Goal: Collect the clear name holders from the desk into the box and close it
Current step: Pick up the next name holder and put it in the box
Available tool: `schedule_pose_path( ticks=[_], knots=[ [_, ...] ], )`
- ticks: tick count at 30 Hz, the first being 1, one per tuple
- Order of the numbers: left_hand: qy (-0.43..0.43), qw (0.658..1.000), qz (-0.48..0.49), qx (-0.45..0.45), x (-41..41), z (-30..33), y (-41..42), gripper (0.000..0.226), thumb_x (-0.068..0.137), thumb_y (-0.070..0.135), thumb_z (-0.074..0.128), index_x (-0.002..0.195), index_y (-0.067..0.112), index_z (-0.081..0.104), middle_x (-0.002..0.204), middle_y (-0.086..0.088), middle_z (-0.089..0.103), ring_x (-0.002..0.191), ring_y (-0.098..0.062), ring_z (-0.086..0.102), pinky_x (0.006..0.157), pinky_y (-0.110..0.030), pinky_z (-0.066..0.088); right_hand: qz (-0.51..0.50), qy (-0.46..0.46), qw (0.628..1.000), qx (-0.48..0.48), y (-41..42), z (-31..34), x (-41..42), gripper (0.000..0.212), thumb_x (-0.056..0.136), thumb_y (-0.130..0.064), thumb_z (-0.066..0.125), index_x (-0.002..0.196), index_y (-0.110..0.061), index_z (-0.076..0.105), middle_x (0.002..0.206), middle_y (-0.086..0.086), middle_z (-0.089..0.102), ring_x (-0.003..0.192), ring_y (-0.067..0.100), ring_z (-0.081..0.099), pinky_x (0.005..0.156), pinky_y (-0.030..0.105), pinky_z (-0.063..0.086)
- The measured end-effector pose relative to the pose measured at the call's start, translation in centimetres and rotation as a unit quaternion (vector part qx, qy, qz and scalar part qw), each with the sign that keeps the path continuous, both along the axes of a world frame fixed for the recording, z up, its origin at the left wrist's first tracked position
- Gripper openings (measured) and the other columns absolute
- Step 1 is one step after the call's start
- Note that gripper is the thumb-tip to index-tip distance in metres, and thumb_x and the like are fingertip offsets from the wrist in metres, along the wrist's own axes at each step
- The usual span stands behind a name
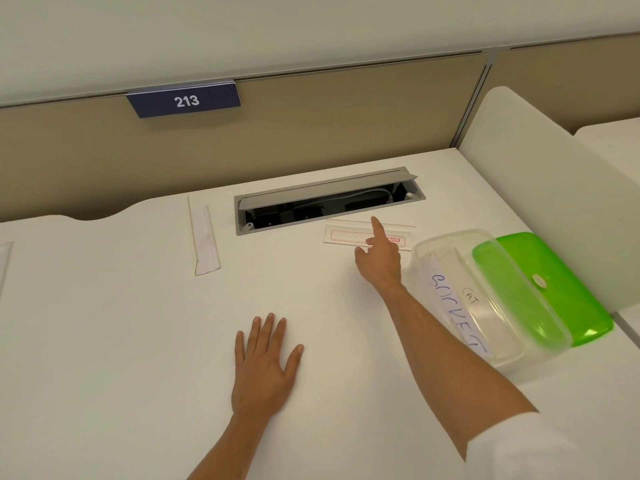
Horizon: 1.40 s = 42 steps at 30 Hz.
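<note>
Your left hand [265, 368] lies flat and empty, fingers spread.
Your right hand [379, 258], empty, forefinger out on the red-printed clear name holder [349, 236]; slick plastic may skid off.

A clear name holder [360, 236] with a red-bordered label lies flat at about one o'clock on the white desk [138, 341], just left of the box [450, 341], while another clear holder [205, 239] with a folded white paper insert lies lengthwise at eleven o'clock, well apart from it. The box is a transparent rectangular tub at three o'clock, open, with its green lid [540, 289] swung back along its right side. Inside it rest two holders, one lettered in blue [457, 315] and one reading "CAT" [476, 299].
</note>
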<state>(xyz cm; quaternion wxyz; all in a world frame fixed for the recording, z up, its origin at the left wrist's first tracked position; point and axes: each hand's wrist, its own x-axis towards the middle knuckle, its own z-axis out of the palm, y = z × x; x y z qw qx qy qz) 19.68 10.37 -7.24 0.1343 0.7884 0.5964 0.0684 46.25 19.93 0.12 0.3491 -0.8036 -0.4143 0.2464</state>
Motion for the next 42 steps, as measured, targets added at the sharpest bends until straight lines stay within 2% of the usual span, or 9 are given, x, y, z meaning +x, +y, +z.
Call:
schedule_pose_path(
  ticks=[6, 12, 18, 23, 26, 29, 33, 38, 42],
  knots=[
    [0.002, 1.000, 0.001, -0.003, 0.0, 0.0, 0.0, 0.073, 0.092, 0.070, 0.009, 0.155, 0.034, 0.016, 0.163, 0.015, 0.004, 0.147, -0.003, -0.016, 0.120, -0.038, -0.012, -0.053, 0.075, 0.996, -0.020, 3.0, -0.4, 1.5, 0.065, 0.092, -0.010, 0.054, 0.151, -0.023, 0.031, 0.126, 0.011, 0.060, 0.109, 0.020, 0.045, 0.093, 0.028, 0.039],
    [-0.003, 1.000, 0.004, 0.004, 0.0, 0.0, 0.1, 0.072, 0.092, 0.069, 0.012, 0.154, 0.033, 0.020, 0.163, 0.015, 0.007, 0.148, -0.003, -0.013, 0.121, -0.039, -0.011, -0.085, 0.059, 0.995, 0.000, 3.6, -0.8, 1.5, 0.042, 0.092, -0.016, 0.058, 0.134, -0.013, 0.053, 0.129, 0.012, 0.060, 0.122, 0.028, 0.047, 0.096, 0.029, 0.039],
    [0.000, 1.000, 0.004, 0.008, 0.0, -0.2, 0.1, 0.071, 0.093, 0.069, 0.012, 0.154, 0.033, 0.021, 0.163, 0.015, 0.009, 0.148, -0.003, -0.012, 0.121, -0.038, -0.011, -0.139, 0.090, 0.985, 0.054, 2.6, -1.1, -0.1, 0.031, 0.093, -0.028, 0.063, 0.120, -0.011, 0.063, 0.117, 0.010, 0.068, 0.114, 0.025, 0.049, 0.088, 0.028, 0.038],
    [-0.020, 1.000, 0.004, 0.010, -0.1, -0.1, 0.1, 0.069, 0.094, 0.067, 0.016, 0.153, 0.032, 0.025, 0.162, 0.014, 0.013, 0.149, -0.003, -0.008, 0.121, -0.038, -0.009, -0.182, 0.115, 0.972, 0.096, 1.6, -0.6, -1.8, 0.020, 0.091, -0.027, 0.066, 0.102, -0.012, 0.070, 0.103, 0.006, 0.071, 0.086, 0.010, 0.050, 0.078, 0.023, 0.042],
    [-0.031, 0.999, 0.005, 0.008, -0.1, -0.2, 0.1, 0.070, 0.094, 0.068, 0.016, 0.153, 0.031, 0.026, 0.162, 0.014, 0.012, 0.148, -0.002, -0.008, 0.121, -0.037, -0.010, -0.184, 0.163, 0.964, 0.102, 1.0, -0.4, -2.5, 0.004, 0.087, -0.023, 0.070, 0.089, -0.019, 0.070, 0.090, 0.002, 0.072, 0.095, 0.020, 0.063, 0.076, 0.025, 0.052],
    [-0.041, 0.999, 0.005, 0.009, -0.1, -0.3, 0.1, 0.072, 0.093, 0.070, 0.015, 0.152, 0.030, 0.027, 0.162, 0.014, 0.013, 0.148, -0.002, -0.007, 0.121, -0.037, -0.010, -0.166, 0.219, 0.955, 0.109, 0.0, 0.0, -3.2, 0.014, 0.081, -0.009, 0.074, 0.080, -0.022, 0.069, 0.084, -0.006, 0.071, 0.093, 0.021, 0.068, 0.079, 0.032, 0.060],
    [-0.054, 0.999, 0.003, 0.006, -0.3, -0.1, 0.1, 0.074, 0.091, 0.072, 0.018, 0.151, 0.031, 0.029, 0.162, 0.015, 0.014, 0.148, 0.000, -0.008, 0.121, -0.034, -0.012, -0.145, 0.305, 0.932, 0.133, -2.0, 0.6, -4.3, 0.019, 0.080, -0.001, 0.074, 0.082, -0.019, 0.069, 0.101, 0.001, 0.073, 0.084, 0.019, 0.073, 0.073, 0.031, 0.062],
    [-0.231, 0.970, 0.063, -0.030, -0.9, 0.6, -0.2, 0.057, 0.093, 0.052, 0.053, 0.144, 0.032, 0.042, 0.154, 0.014, 0.035, 0.144, 0.006, 0.009, 0.122, -0.029, 0.003, -0.090, 0.409, 0.898, 0.132, -5.0, 1.7, -5.0, 0.014, 0.081, 0.005, 0.071, 0.089, -0.007, 0.069, 0.097, 0.008, 0.075, 0.081, 0.023, 0.075, 0.071, 0.029, 0.061],
    [-0.355, 0.921, 0.114, -0.108, -2.0, 1.5, -0.3, 0.050, 0.092, 0.035, 0.063, 0.140, 0.031, 0.048, 0.147, 0.012, 0.046, 0.146, -0.017, 0.025, 0.120, -0.039, 0.023, -0.067, 0.457, 0.877, 0.133, -7.8, 2.2, -5.8, 0.012, 0.082, 0.007, 0.068, 0.091, -0.001, 0.068, 0.084, 0.013, 0.075, 0.076, 0.027, 0.074, 0.069, 0.027, 0.059]
  ],
)
